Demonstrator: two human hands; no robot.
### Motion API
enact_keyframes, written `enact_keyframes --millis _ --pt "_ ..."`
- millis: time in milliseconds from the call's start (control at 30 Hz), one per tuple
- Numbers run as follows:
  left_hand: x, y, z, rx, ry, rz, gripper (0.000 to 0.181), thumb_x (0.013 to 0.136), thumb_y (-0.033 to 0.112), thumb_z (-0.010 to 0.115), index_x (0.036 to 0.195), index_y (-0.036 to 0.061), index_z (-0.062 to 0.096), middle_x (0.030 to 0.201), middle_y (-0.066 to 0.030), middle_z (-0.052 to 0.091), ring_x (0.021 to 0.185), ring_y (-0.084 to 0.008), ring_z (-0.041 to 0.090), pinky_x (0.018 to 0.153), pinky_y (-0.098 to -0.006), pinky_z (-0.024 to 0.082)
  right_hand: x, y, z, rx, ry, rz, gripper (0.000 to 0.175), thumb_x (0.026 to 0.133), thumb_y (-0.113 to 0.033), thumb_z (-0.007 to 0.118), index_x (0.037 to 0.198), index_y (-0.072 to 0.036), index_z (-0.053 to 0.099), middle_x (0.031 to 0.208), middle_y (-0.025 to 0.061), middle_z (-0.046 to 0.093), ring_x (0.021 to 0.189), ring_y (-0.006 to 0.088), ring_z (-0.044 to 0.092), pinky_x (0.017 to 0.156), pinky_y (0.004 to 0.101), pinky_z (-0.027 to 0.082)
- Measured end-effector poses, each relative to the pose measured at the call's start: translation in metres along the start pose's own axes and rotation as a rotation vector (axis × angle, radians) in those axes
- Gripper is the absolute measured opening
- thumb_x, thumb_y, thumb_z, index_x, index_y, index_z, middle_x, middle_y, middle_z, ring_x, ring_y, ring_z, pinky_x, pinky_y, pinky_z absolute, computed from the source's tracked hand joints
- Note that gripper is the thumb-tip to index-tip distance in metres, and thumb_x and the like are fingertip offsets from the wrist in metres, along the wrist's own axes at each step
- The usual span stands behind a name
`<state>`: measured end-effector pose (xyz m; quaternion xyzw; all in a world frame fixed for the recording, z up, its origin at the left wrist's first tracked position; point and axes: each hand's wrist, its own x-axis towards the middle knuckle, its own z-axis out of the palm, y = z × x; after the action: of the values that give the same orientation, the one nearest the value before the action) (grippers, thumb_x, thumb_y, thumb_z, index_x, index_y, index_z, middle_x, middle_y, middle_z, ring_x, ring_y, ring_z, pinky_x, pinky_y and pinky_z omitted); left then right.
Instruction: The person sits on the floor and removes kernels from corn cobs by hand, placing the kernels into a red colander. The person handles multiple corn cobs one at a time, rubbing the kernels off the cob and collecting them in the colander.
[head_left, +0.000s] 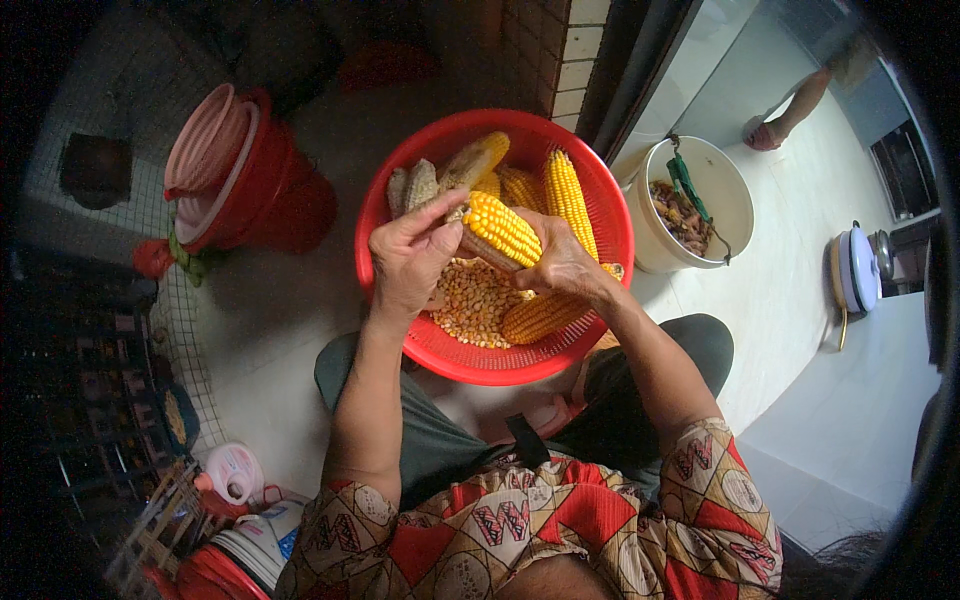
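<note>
A partly shelled ear of yellow corn (504, 229) is held over a red plastic basket (525, 367). My right hand (562, 255) grips its lower right end. At the upper left end, my left hand (416, 247) pinches the tip between thumb and fingers. Bare cob shows along the ear's lower side. Beneath my hands, loose corn kernels (472, 304) lie in the basket. Whole ears of corn (571, 196) rest at the back and right, and another ear (547, 319) lies at the front. Stripped cobs (421, 184) sit at the back left.
Right of the basket stands a white bucket (739, 232) with scraps and a green-handled thing inside. Stacked red buckets (285, 195) with a pink basket (199, 146) stand left. A pink plastic jug (234, 472) is at the lower left. Another person's foot (763, 135) shows at the upper right.
</note>
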<state>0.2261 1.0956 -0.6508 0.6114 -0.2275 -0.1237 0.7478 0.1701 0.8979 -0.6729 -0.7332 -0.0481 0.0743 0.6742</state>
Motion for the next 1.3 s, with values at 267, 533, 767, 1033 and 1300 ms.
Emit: enact_keyframes --millis 267,533,767,1033,1300 --pt "-0.001 0.005 0.005 0.329 -0.011 0.341 0.024 0.084 0.003 0.066 0.108 -0.0038 0.066 0.113 -0.0168 0.065 0.104 -0.021 0.062 0.092 -0.0318 0.049 -0.014 -0.02 -0.011 -0.134 -0.017 0.03 0.054 0.053 -0.006 0.069 0.105 -0.002 0.056 0.088 0.001 0.058 0.082 0.0113 0.054 0.075 0.0253 0.046" --pt "-0.004 0.0 0.011 0.708 -0.054 0.583 0.021 0.085 -0.002 0.06 0.105 -0.0078 0.06 0.106 -0.0249 0.063 0.1 -0.0355 0.064 0.087 -0.0373 0.051 -0.023 -0.026 -0.019 -0.295 -0.02 0.054 0.063 0.054 -0.006 0.072 0.114 0.002 0.056 0.091 0.0182 0.067 0.088 0.0282 0.064 0.08 0.0358 0.049" --pt "-0.006 -0.02 0.014 0.875 -0.039 0.74 0.022 0.086 -0.006 0.055 0.106 -0.0119 0.055 0.1 -0.0269 0.063 0.091 -0.0407 0.064 0.081 -0.0406 0.053 -0.03 -0.031 -0.026 -0.449 -0.03 0.124 0.052 0.061 -0.01 0.07 0.109 0.003 0.056 0.084 0.0146 0.065 0.078 0.025 0.062 0.072 0.0353 0.049" --pt "-0.011 -0.03 0.028 0.717 0.186 0.348 0.017 0.095 0.006 0.046 0.106 -0.0045 0.056 0.092 -0.0193 0.063 0.081 -0.0308 0.064 0.074 -0.0342 0.05 -0.03 -0.03 -0.017 -0.679 0.061 0.12 0.05 0.064 -0.014 0.065 0.111 0.001 0.055 0.08 0.0264 0.062 0.084 0.043 0.061 0.078 0.0485 0.047" --pt "-0.01 -0.031 0.035 0.305 0.243 0.038 0.023 0.099 0.016 0.046 0.104 -0.0038 0.055 0.086 -0.011 0.063 0.075 -0.0202 0.064 0.063 -0.0306 0.053 -0.035 -0.032 -0.015 -0.699 0.156 0.02 0.046 0.063 -0.011 0.062 0.106 0.001 0.054 0.077 0.028 0.06 0.081 0.0442 0.06 0.074 0.0489 0.047"
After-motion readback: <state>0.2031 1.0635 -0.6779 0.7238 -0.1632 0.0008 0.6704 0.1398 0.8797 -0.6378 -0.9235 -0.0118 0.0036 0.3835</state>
